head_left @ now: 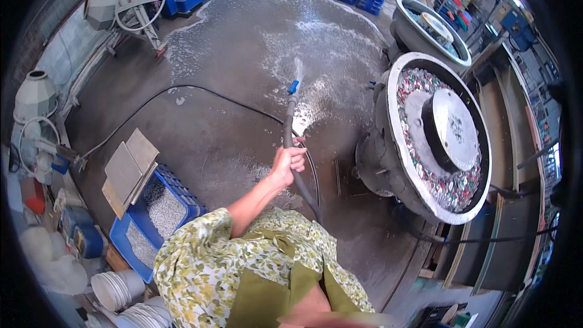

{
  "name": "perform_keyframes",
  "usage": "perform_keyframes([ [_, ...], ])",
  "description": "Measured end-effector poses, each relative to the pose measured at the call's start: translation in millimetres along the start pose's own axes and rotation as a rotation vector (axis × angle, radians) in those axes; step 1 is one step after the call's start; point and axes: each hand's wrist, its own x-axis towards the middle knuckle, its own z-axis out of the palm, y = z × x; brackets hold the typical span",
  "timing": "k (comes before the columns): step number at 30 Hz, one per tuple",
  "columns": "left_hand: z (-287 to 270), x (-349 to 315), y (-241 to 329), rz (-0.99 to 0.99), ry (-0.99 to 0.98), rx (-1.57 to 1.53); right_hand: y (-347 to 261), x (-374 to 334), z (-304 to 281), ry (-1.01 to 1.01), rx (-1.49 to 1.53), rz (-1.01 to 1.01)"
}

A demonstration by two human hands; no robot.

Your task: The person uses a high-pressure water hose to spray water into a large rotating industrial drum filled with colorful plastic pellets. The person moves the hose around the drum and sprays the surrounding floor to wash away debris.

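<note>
My left hand (288,166) is wrapped around a thick grey hose (288,123), and its forearm reaches in from the left under a leaf-print sleeve. At the hose's far end is a blue valve nozzle (293,87), pointing away from me. Water (298,68) sprays from it onto the wet concrete floor (231,127). Behind the hand the hose runs back toward my body, where the apron and shirt hide it. My right hand does not show.
On the right stand a round tub machine (401,140) filled with small coloured pieces and a second tub (464,61) behind it. A thin black hose (209,89) crosses the floor. Blue crates (130,228) lie at left, and a mixer (109,0) stands far left. Foamy water spreads ahead.
</note>
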Motion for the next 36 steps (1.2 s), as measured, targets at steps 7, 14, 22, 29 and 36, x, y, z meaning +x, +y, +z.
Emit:
perform_keyframes([
  [7,-60.8,2.4,37.4,-0.136,0.074,0.079,-55.0,-30.0,61.0,0.028,0.019,-0.029],
  [14,-91.9,23.3,92.3,-0.214,-0.019,0.150,-116.7,-2.3,129.8,0.012,0.090,0.009],
  [22,-107.9,54.3,126.7,-0.407,-0.238,0.176,-115.2,-36.5,159.9,0.027,-0.159,0.044],
  [29,-116.9,88.1,131.0,-0.491,-0.300,0.065,-101.7,-56.4,147.2,0.148,-0.162,0.115],
  [36,-120.3,91.7,143.4,-0.452,-0.351,0.052,-94.5,-38.6,170.8,0.186,-0.017,-0.049],
])
